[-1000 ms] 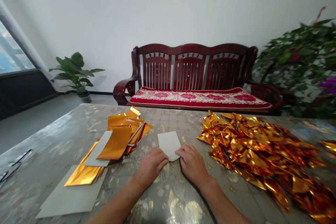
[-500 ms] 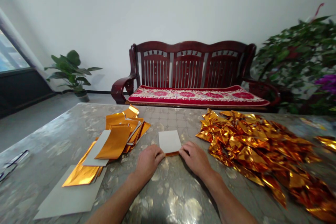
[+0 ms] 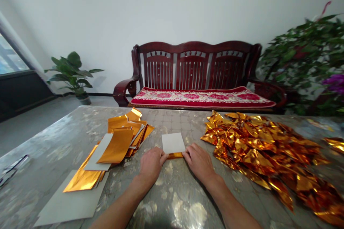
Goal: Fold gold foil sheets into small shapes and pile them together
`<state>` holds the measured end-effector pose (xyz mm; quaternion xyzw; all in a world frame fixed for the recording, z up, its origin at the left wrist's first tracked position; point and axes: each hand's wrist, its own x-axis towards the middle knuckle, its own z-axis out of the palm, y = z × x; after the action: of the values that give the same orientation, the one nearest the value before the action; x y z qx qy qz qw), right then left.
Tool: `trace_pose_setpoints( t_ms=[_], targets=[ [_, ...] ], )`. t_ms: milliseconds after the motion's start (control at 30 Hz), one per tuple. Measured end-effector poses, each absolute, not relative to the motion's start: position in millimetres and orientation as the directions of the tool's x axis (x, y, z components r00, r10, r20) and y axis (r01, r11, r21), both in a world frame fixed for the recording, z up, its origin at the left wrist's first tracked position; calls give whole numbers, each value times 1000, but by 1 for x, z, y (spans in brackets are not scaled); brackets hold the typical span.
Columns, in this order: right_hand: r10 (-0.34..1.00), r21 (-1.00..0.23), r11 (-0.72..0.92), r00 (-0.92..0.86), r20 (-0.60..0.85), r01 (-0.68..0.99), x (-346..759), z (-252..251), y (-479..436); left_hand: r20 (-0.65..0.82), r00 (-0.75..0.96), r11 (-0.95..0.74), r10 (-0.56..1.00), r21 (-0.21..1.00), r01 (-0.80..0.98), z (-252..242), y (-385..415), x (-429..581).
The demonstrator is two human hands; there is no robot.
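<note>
The left grip [image 3: 151, 163] and right grip [image 3: 199, 159] pinch the pale sheet [image 3: 173, 143] (shiny gold along its near edge).

A small sheet of paper [image 3: 173, 143] is laid on the tabletop [image 3: 172, 120], its pale grey, matte face turned up and its four-sided shape set nearly square to the near side. Along its near edge it is folded over, so that a narrow band of shiny orange-gold foil [image 3: 175, 155] is shown. Both ends of the band are covered by fingers [image 3: 162, 157].
</note>
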<state>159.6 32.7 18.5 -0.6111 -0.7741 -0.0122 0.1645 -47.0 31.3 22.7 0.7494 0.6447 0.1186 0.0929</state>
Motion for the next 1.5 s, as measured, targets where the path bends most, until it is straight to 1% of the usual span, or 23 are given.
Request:
trace_pose_setpoints(
  t_ms=[267,600,767,1067,1133,1233,1300,1367,1433,1500],
  targets=[
    [942,-144,241,-195,272,960,158,19,33,102,168,-186,980,210,960,25,31,-43],
    [943,-148,231,-184,278,962,157,16,35,118,180,-197,977,151,969,25,29,-39],
    [949,-113,214,-179,261,970,156,16,35,130,197,-211,972,108,971,25,29,-38],
    [952,-110,198,-164,257,974,157,16,36,125,199,-212,972,95,973,25,28,-36],
    [955,-131,190,-152,254,973,157,16,36,127,184,-198,975,108,974,26,28,-36],
    [964,-194,161,-112,240,968,157,17,37,190,161,-193,968,160,968,24,27,-37],
    [969,-232,139,-83,233,963,158,17,37,247,200,-249,948,185,951,22,28,-38],
    [971,-246,129,-72,230,961,158,17,37,275,299,-354,914,178,918,20,28,-40],
    [970,-239,133,-76,233,962,157,16,37,268,406,-453,874,148,879,17,28,-40],
    [965,-223,134,-76,249,965,154,16,35,245,473,-509,846,109,854,15,26,-39]
  ],
)
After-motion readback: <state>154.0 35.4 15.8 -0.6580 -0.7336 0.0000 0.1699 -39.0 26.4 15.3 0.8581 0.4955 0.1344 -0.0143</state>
